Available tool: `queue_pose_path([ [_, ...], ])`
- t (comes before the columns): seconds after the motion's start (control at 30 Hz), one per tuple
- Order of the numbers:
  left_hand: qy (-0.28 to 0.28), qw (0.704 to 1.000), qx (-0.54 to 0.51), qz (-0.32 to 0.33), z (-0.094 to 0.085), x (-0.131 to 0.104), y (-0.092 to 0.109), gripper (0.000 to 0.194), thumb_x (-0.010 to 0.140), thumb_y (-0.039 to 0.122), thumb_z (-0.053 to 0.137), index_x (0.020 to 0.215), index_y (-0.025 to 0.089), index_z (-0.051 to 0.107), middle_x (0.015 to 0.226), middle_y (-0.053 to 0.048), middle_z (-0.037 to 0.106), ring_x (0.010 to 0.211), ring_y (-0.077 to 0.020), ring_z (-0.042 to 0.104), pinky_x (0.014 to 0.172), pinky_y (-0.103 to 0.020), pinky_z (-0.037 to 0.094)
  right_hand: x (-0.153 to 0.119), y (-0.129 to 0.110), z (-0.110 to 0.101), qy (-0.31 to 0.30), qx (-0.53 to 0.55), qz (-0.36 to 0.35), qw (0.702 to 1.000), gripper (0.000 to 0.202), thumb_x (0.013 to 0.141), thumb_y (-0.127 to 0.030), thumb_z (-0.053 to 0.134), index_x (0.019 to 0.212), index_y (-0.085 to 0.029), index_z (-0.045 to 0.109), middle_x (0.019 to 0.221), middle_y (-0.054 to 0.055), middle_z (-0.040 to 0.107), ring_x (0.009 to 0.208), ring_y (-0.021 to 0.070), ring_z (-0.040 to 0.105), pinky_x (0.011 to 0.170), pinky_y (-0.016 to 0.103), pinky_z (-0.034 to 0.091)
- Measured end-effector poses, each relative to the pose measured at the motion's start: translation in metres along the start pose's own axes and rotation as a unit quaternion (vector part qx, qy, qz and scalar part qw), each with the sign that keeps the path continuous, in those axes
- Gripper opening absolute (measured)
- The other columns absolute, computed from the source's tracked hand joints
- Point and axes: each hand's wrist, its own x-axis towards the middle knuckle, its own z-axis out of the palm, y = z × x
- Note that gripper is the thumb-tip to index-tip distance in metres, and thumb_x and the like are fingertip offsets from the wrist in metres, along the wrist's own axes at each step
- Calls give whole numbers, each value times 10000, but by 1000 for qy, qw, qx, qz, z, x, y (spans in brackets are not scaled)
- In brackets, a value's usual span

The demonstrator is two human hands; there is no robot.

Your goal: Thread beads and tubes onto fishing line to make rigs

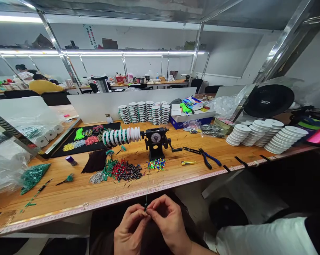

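- The left hand (130, 226) and right hand (169, 220) meet just in front of the table (77, 187), each grip pinched on a small dark piece (145, 205) between the fingertips.
- A thin line (147, 189) runs from that piece up toward the colourful beads (157, 164) on the table.
- Behind the beads stands a black winder (156, 140), with white spools (134, 134) lined along its shaft.
- Left of the beads lie red and black pieces (126, 170); to their right, a yellow tube (188, 163) and pliers (213, 159).
- Stacked spools (286, 139) stand at the table's right.
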Motion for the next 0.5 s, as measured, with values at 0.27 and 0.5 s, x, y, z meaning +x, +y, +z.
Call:
queue_pose_path([
  [0.27, -14, 1000, 4, 6, -4, -4, -5, 191, 662, 380, 871, 697, 204, 805, 893, -73, 672, 802, -219, 693, 717, -207, 576, -1, 3, -3, -22, 1, 0, 1000, 185, 797, -321, 796, 743, -189, 679, 751, 45, 727, 703, 185, 692, 668, 252, 547],
  [0.5, -38, 999, 4, 12, -7, -3, -13, 121, 721, 322, 836, 749, 211, 794, 954, -56, 641, 843, -214, 699, 757, -213, 573, -1, 4, -1, 4, 41, 0, 999, 218, 773, -365, 831, 777, -193, 698, 779, 44, 731, 703, 183, 702, 653, 240, 563],
])
